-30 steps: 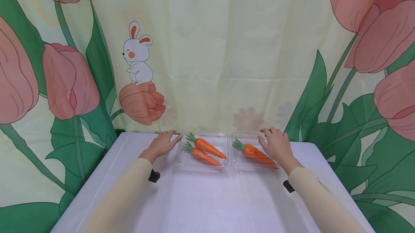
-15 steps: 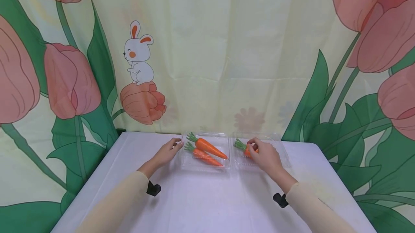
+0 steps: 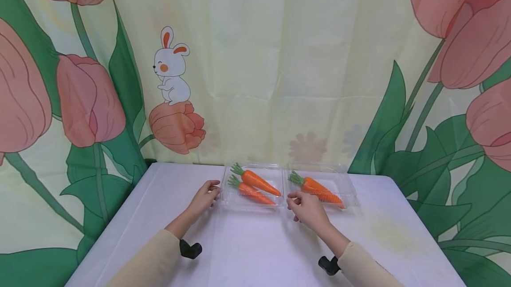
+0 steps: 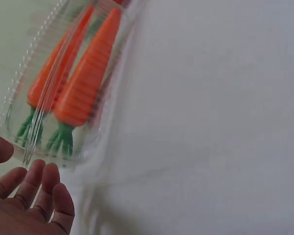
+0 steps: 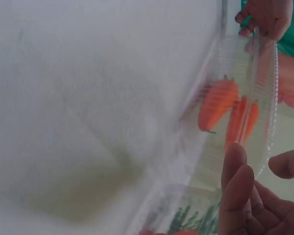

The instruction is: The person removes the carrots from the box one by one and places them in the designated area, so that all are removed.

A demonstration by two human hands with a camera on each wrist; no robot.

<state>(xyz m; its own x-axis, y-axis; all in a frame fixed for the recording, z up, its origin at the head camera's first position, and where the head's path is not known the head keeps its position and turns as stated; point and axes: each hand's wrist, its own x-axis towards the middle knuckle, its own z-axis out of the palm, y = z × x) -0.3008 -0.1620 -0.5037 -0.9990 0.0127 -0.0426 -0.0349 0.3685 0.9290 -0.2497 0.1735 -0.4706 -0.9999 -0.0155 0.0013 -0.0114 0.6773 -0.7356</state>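
Note:
Two orange carrots with green tops, one [image 3: 261,182] behind the other [image 3: 251,193], lie in a clear plastic clamshell box [image 3: 231,203]. My left hand [image 3: 204,198] is at this box's left end, fingers loosely bent, thumb and fingertips apart by the rim in the left wrist view. A second clear box [image 3: 347,185] stands right beside it, with an orange carrot [image 3: 317,188] inside. My right hand [image 3: 310,210] is in front of where the boxes meet, fingertips near the left box's right end. Its thumb and fingers stand apart in the right wrist view, holding nothing.
Both boxes stand near the back edge of a table with a white cloth [image 3: 255,251]. Behind the table hangs a pale curtain [image 3: 247,56] printed with tulips and a rabbit. A black device [image 3: 190,249] sits at my left wrist, another [image 3: 329,265] at my right.
My right hand has moved left and toward me, from over the right box to in front of the gap between boxes. My left hand has come slightly nearer me. Boxes look unmoved.

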